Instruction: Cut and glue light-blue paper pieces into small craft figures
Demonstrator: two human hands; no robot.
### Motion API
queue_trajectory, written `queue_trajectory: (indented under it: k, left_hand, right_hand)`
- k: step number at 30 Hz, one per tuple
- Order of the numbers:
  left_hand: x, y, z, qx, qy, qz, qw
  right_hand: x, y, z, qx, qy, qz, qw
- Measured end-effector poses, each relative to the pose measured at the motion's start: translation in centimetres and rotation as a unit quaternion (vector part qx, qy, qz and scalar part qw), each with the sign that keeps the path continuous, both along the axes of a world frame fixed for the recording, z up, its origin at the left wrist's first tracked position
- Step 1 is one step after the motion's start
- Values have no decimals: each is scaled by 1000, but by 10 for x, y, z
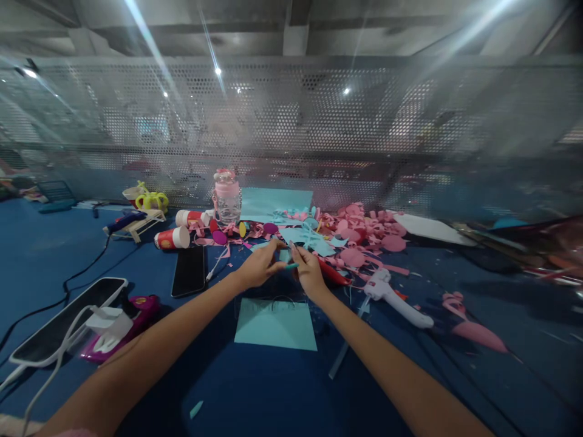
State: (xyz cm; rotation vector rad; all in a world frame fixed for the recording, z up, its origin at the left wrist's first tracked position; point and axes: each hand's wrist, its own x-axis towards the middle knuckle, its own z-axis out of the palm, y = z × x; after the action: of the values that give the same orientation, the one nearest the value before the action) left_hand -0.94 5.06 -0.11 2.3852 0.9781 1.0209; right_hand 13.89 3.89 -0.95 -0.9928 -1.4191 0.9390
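My left hand (262, 266) and my right hand (310, 276) meet above the middle of the blue table. Their fingers are closed in a pinch on a small teal paper piece (285, 255). A narrow teal strip (292, 266) shows by the fingertips; I cannot make out its exact shape. Below the hands lies a flat teal paper sheet (276, 331). Just beyond the fingers are cut teal scraps (314, 243), and a red object (334, 274) lies partly hidden behind my right hand.
Pink paper cutouts (353, 257) are heaped at the back right, near a white glue gun (396, 300). At left are a dark phone (188, 271), red-and-white paper cups (172, 238), a clear bottle (228, 200) and a cabled power strip (121, 331). A perforated metal screen (291, 121) stands behind.
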Motion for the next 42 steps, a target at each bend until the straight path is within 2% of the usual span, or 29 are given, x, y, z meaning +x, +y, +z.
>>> queue_trajectory:
  k: [3, 8, 15, 19, 23, 26, 29, 32, 37, 42]
  left_hand:
    - [-4, 2, -3, 54, 74, -3, 996]
    - [-4, 2, -4, 77, 111, 27, 990]
    - [-5, 5, -9, 130, 129, 39, 982]
    - [-5, 5, -11, 123, 119, 26, 985]
    - [-5, 5, -8, 79, 96, 14, 992]
    - [-2, 5, -6, 17, 43, 10, 999]
    - [4, 3, -8, -112, -62, -26, 991]
    - [12, 0, -13, -232, -172, -53, 956]
    - [18, -4, -22, -285, -266, -26, 920]
    - [19, -5, -24, -307, -288, -9, 907]
  right_hand:
    - [3, 0, 2, 20, -10, 3, 1000]
    - [7, 2, 3, 7, -26, 39, 999]
    - [10, 2, 6, 9, -28, 64, 998]
    - [12, 2, 9, 3, -34, 76, 996]
    - [13, 2, 10, 1, -40, 88, 995]
    - [15, 3, 9, 7, -48, 93, 994]
    - [16, 4, 8, 19, -55, 79, 995]
    - [13, 4, 4, 7, -38, 65, 997]
    - [4, 0, -6, -3, -49, 48, 998]
    - [1, -1, -11, 33, -133, 21, 990]
